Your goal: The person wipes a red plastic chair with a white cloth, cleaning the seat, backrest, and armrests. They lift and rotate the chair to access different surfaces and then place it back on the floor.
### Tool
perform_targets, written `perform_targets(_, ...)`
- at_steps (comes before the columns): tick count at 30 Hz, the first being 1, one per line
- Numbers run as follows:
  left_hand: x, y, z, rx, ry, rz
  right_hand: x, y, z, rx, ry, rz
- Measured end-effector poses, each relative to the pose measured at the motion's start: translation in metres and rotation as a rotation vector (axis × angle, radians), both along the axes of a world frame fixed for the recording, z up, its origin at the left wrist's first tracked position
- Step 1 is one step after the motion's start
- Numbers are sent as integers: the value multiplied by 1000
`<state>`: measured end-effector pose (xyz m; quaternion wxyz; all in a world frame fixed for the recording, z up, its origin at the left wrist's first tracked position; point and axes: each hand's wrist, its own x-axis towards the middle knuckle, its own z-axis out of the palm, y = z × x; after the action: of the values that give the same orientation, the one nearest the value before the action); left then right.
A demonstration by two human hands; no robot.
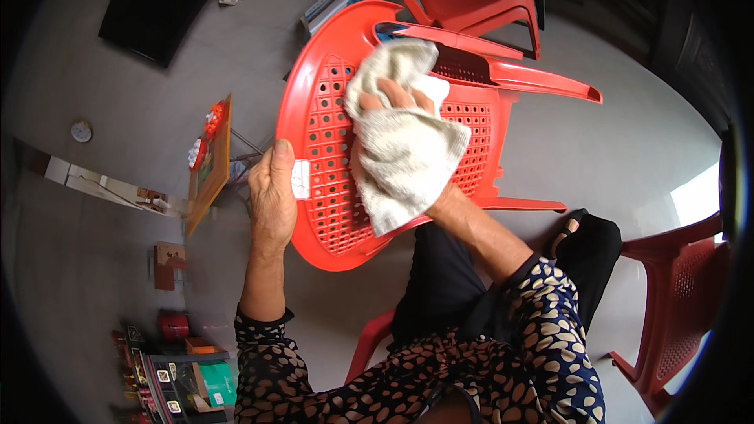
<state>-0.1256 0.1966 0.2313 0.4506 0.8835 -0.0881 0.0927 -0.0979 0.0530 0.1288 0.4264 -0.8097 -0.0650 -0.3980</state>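
A red plastic armchair (303, 85) with a perforated back lies tilted in front of me. My left hand (274, 194) grips the rim of its backrest, thumb on top, beside a white paper label (300, 179) stuck there. Pressed against the perforated back is a whitish terry cloth (406, 153), and my right hand (400, 97) holds it. Some of that hand's fingers show between the folds; the cloth covers the rest of the hand.
Another red plastic chair (471, 0) stands beyond, and a darker red one (677, 306) is at the right. A wooden-topped folding table (209, 171) is at the left. Books (330, 9) lie behind the backrest. Boxes (215, 383) are at lower left.
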Motion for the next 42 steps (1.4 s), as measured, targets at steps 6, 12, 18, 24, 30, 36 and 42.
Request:
perform_targets(6,6,14,11,-56,172,-136,58,-23,48,-144,-557,163)
perform_targets(12,5,-16,22,-145,209,-153,-19,22,27,-226,-355,73)
perform_targets(18,22,-23,26,-201,206,-347,-43,16,-48,-171,-188,-59)
perform_targets(24,-10,19,-13,-200,147,-328,-40,-25,-52,-164,-286,-42)
perform_targets(30,-9,8,-26,-176,-12,-128,-65,-50,-130,-211,50,-276)
perform_targets(36,2,7,-16,-221,15,-138,-88,-100,-263,149,351,-1)
perform_targets(42,0,32,-23,-236,-18,-145,-77,-174,-333,-321,1296,-107)
